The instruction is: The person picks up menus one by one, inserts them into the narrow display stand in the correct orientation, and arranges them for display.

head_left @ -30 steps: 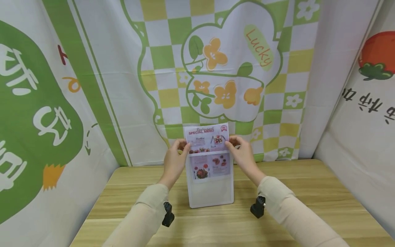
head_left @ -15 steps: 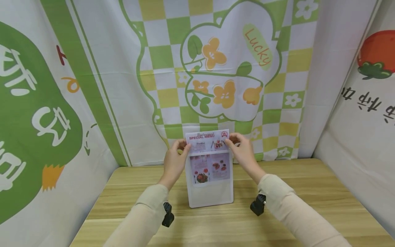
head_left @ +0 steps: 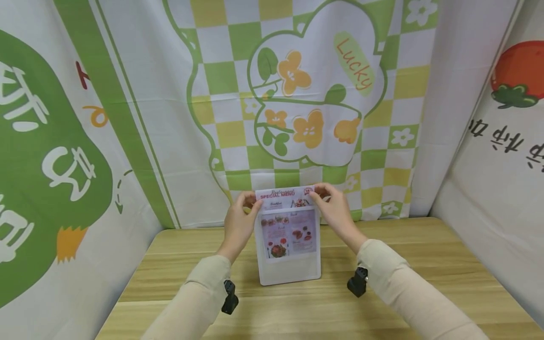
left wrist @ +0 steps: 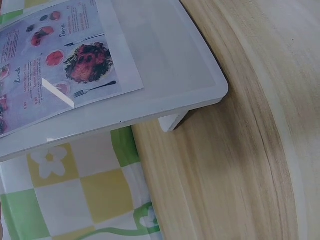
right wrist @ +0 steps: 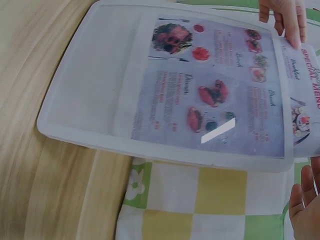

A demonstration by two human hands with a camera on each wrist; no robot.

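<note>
A printed menu sheet headed "SPECIAL MENU" sits partly inside a white-framed clear display stand that stands on the table. Its top strip sticks out above the frame's upper edge; the lower part shows through the clear front. My left hand pinches the sheet's upper left edge, thumb in front. At the upper right edge my right hand pinches it the same way. In the right wrist view, bare clear panel lies between the sheet's bottom edge and the stand's base. A white foot props the stand from behind.
The wooden table runs back to a checked green, white and yellow cloth hung close behind the stand. Printed fabric walls close in the left and right sides. A black wrist camera hangs under the left sleeve, another under the right.
The menu sheet has slid downward into the stand, so less of it shows above the frame. Both hands stay at its upper edges, and the stand has hardly moved.
</note>
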